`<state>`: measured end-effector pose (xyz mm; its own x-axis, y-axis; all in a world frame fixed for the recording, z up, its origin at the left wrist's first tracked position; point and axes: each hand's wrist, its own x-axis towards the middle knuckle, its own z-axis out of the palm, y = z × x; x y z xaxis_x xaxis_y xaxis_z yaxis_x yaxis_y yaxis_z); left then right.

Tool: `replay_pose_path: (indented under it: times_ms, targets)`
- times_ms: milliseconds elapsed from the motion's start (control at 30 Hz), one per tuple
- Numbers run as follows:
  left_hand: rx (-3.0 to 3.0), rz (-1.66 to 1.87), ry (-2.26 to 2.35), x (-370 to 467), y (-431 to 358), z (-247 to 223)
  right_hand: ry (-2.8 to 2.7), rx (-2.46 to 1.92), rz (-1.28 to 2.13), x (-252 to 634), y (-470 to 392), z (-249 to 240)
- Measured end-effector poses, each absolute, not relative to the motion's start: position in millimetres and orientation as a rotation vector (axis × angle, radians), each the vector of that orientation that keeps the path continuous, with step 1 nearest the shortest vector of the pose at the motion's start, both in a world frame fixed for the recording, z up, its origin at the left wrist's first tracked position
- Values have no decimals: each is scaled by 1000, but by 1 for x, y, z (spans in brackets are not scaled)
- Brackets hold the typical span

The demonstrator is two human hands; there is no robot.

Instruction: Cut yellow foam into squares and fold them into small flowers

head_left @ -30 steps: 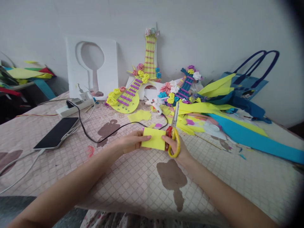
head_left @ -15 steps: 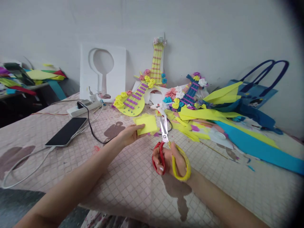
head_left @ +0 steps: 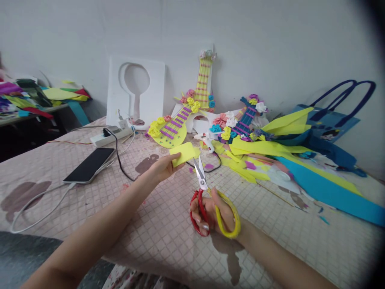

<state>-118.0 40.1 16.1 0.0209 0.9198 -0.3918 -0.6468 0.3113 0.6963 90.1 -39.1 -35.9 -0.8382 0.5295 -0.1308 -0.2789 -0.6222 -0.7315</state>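
My left hand (head_left: 165, 165) pinches a small stack of yellow crepe paper (head_left: 183, 153) by its left edge, above the table. In my right hand (head_left: 212, 212) is a pair of scissors (head_left: 202, 181) with one red and one yellow handle. Its blades are parted and point up toward the paper, just below its right corner, apart from it. Behind the paper lies a white glue gun (head_left: 206, 141) with a black cord. A yellow paper-covered guitar shape (head_left: 173, 130) with purple strips and paper flowers rests beyond my left hand.
A phone (head_left: 89, 164) on a white cable and a power strip (head_left: 110, 137) lie at left. White foam board (head_left: 158, 92) with a cut-out leans on the wall. Blue crepe paper (head_left: 327, 188), yellow strips and a blue bag (head_left: 337, 124) are at right.
The yellow stack has tilted in my left hand and its right side has lifted. My right hand has moved the scissors slightly left and down, blades still parted. The view has shifted slightly left.
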Motion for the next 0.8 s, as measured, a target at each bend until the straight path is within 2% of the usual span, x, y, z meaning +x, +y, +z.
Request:
replay_pose_path:
  times_ms: [800]
  targets:
    - [720,1189,880,-117,36,9,-1001,-476,2400,92,-36,-22]
